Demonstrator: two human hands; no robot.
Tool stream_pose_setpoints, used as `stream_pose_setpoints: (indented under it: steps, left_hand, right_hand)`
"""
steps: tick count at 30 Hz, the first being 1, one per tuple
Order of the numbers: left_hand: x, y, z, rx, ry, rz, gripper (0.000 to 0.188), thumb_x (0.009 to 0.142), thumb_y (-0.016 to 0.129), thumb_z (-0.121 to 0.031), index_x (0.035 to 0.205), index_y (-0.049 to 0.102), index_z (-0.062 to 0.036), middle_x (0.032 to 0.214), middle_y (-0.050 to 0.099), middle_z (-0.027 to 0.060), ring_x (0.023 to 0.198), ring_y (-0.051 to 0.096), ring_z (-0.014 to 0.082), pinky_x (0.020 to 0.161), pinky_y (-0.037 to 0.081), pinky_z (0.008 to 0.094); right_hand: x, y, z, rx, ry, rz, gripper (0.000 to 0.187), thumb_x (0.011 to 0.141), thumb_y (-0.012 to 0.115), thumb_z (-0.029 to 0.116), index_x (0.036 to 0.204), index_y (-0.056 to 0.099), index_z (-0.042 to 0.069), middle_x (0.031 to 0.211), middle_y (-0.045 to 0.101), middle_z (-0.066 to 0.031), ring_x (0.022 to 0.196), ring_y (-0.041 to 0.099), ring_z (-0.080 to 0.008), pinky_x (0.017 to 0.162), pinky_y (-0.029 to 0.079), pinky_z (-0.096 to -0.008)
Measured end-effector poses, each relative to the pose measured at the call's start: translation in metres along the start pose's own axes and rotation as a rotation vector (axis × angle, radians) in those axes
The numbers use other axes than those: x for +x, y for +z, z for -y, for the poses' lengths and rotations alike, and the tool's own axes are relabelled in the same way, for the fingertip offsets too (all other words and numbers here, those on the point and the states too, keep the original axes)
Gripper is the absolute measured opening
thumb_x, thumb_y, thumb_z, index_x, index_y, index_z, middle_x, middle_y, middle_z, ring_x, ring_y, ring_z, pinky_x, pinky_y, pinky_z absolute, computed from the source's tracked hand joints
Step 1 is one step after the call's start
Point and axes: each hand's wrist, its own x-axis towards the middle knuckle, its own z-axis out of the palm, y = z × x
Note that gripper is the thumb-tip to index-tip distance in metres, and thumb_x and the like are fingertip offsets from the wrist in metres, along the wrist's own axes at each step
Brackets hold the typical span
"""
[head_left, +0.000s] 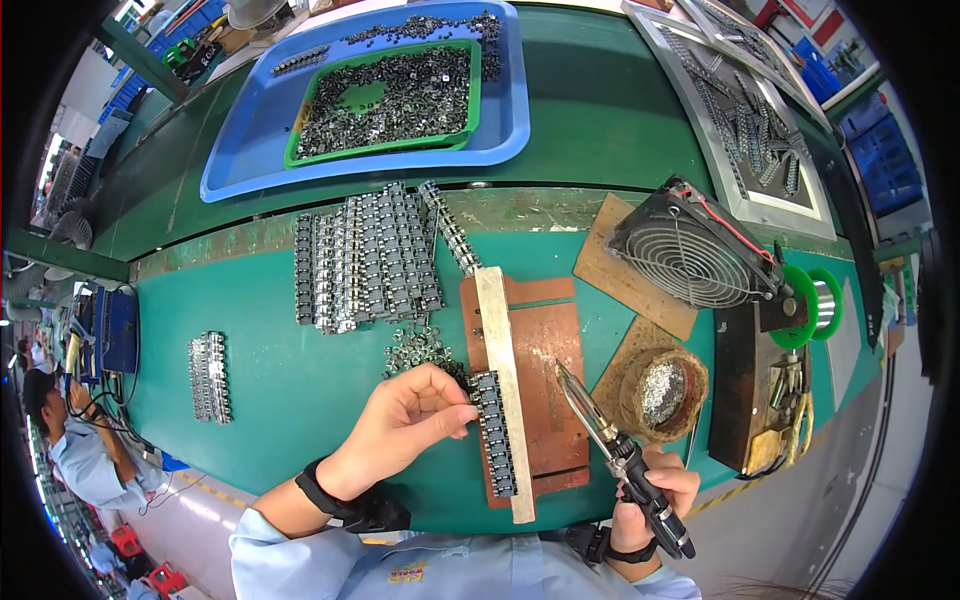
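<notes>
My left hand (pixel 405 425) is closed in a pinch, thumb against forefinger, at the left edge of a strip of black components (pixel 496 440). Whatever the fingertips hold is too small or hidden to make out. The strip lies along a pale wooden bar (pixel 505 400) on a reddish-brown board (pixel 545 400). In my right hand (pixel 673 482) is a black-handled soldering iron (pixel 640 478), its tip pointing up and left over the board. Close beyond my left hand lies a pile of small metal parts (pixel 415 348).
Finished-looking strips (pixel 370 260) stand behind the loose parts, a smaller group (pixel 209 378) at left. A fan (pixel 690 250), solder pot (pixel 662 390) and green solder spool (pixel 800 305) sit right. A blue tray (pixel 240 150) holds a green tray (pixel 300 150) of parts. Another person (pixel 90 440) sits far left.
</notes>
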Motion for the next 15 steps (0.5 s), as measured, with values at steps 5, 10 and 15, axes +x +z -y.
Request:
stream_pose_setpoints:
  steps: [5,10,15]
  left_hand:
    - [-0.0002,0.0022,-0.0013,0.007,0.007,-0.008,0.008,0.082,0.057,-0.003,0.085,0.05,-0.0023,0.079,0.057,0.0012,0.071,0.055,0.0071,0.064,0.045,0.0205]
    - [-0.0003,0.0017,-0.0016,-0.013,0.009,0.0,0.007,0.083,0.056,-0.004,0.086,0.05,-0.0021,0.079,0.057,0.001,0.073,0.055,0.0073,0.067,0.045,0.0211]
    - [-0.0014,0.0027,-0.0041,-0.032,-0.012,0.013,0.006,0.083,0.055,-0.004,0.087,0.051,-0.0019,0.081,0.057,0.0012,0.075,0.056,0.0077,0.069,0.046,0.0218]
  right_hand:
    - [0.0005,-0.0007,0.0005,0.011,-0.002,0.012,0.042,0.065,0.074,0.02,0.093,0.046,0.006,0.073,0.048,-0.0069,0.061,0.044,-0.0179,0.057,0.036,-0.0315]
    - [0.0003,-0.0005,-0.0004,0.017,0.003,0.009,0.042,0.065,0.074,0.019,0.093,0.046,0.006,0.073,0.048,-0.0071,0.061,0.044,-0.018,0.057,0.037,-0.0317]
    - [-0.0002,-0.001,0.001,0.006,0.011,0.001,0.042,0.064,0.074,0.019,0.093,0.046,0.006,0.073,0.048,-0.0071,0.06,0.045,-0.0179,0.057,0.037,-0.0321]
